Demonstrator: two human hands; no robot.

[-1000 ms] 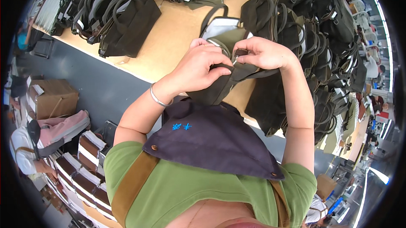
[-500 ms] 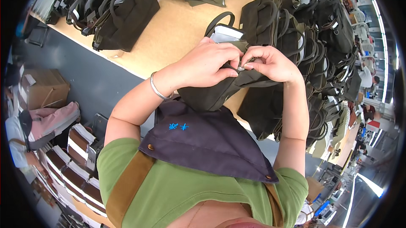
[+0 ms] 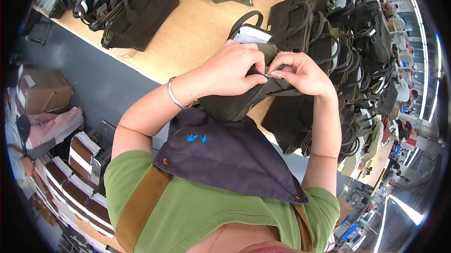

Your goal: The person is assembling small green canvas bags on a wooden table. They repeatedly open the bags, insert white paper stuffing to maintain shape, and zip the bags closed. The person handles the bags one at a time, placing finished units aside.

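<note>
Pinched between both hands, a dark bag (image 3: 239, 102) hangs over the table (image 3: 188, 37) edge, just above the person's apron (image 3: 230, 154). Left hand (image 3: 235, 67), a bracelet (image 3: 174, 97) on its wrist, presses thumb and fingers on the bag's top edge. Right hand (image 3: 300, 72) nips what looks like a small metal zip pull there. More bags (image 3: 347, 55) are piled at right.

bag (image 3: 235, 105) mouth hidden by left hand (image 3: 232, 67)
</note>
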